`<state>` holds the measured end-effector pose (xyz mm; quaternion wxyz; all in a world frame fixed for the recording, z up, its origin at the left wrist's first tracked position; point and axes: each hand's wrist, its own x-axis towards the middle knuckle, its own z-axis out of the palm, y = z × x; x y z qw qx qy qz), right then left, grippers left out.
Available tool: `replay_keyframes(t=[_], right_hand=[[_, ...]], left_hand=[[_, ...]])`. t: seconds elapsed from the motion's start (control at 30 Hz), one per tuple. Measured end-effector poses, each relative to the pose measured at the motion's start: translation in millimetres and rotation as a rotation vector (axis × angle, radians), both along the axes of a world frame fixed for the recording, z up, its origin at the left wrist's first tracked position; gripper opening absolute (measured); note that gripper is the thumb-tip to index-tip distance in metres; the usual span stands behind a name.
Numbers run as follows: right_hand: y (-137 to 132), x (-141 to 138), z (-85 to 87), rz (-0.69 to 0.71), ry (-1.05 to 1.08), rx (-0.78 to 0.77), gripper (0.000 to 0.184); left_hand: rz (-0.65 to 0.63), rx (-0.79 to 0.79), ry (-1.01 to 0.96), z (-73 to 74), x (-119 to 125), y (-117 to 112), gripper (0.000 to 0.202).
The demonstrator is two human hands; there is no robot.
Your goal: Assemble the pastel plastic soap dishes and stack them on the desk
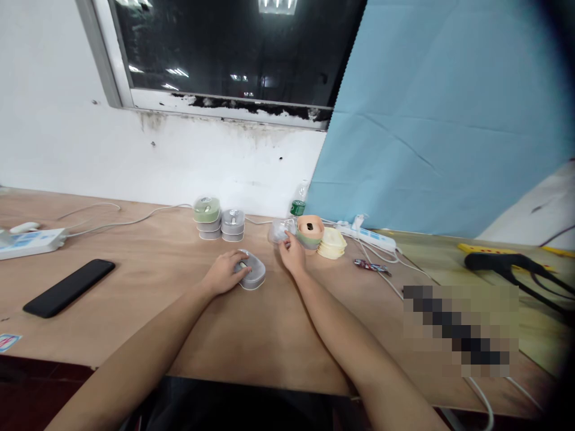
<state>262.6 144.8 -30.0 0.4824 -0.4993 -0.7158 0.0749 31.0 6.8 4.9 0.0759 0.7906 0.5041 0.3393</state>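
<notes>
My left hand (227, 272) rests over the left side of a small grey lidded box (255, 274) on the table, its fingers on the top and the thumb at the near edge. My right hand (293, 251) reaches further out, with thumb and fingers closed on a clear plastic lid (275, 231) among what looks like a group of clear lids. Just right of that hand is a stack of peach and green trays (311, 228), beside a pile of pale yellow trays (333, 242). Grey boxes (233, 225) and a green-topped stack (207, 216) stand behind my left hand.
A plastic bottle (298, 203) stands by the wall. White power strips (375, 237) and cables run along the back. On the left lies a black phone (69, 288); on the right, a small patterned packet (372, 267) and a black strap-like object (503, 263).
</notes>
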Motion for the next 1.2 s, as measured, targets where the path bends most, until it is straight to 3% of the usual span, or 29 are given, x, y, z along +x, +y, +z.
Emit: replay_keyframes(t=[0.13,0.27,0.37,0.47,0.53,0.63,0.73,0.9,1.07,1.2], right_hand=[[0,0,0.4,0.003,0.021,-0.006,0.050],[-11,-4,7.2,0.061,0.018,0.011,0.046],[-29,-11,15.7,0.247,-0.058,-0.003,0.047],[-48,-22,23.0,0.509,-0.244,0.007,0.052],[-56,-31,25.5,0.612,-0.362,0.018,0.047],[-61,-38,25.9,0.618,-0.413,-0.013,0.040],[-57,-36,25.8,0.629,-0.418,-0.033,0.047],[-53,-30,28.5,0.758,-0.515,-0.018,0.077],[-57,-35,27.3,0.750,-0.556,-0.005,0.103],[-56,-34,25.7,0.676,-0.446,0.103,0.096]], left_hand=[[0.006,0.018,-0.018,-2.3,0,1,0.035],[0.104,0.047,-0.008,-6.9,-3,6,0.039],[0.157,0.015,-0.020,-11.1,-8,9,0.044],[0.096,-0.036,-0.068,-15.0,-12,13,0.044],[0.085,-0.030,-0.108,-16.5,-14,14,0.043],[0.125,0.028,-0.160,-15.0,-14,14,0.042],[0.153,0.056,-0.214,-9.5,-12,11,0.040],[0.160,0.048,-0.255,-1.3,-7,5,0.039],[0.156,0.082,-0.340,-1.8,-10,7,0.044],[0.156,0.119,-0.430,-3.5,-11,8,0.055]])
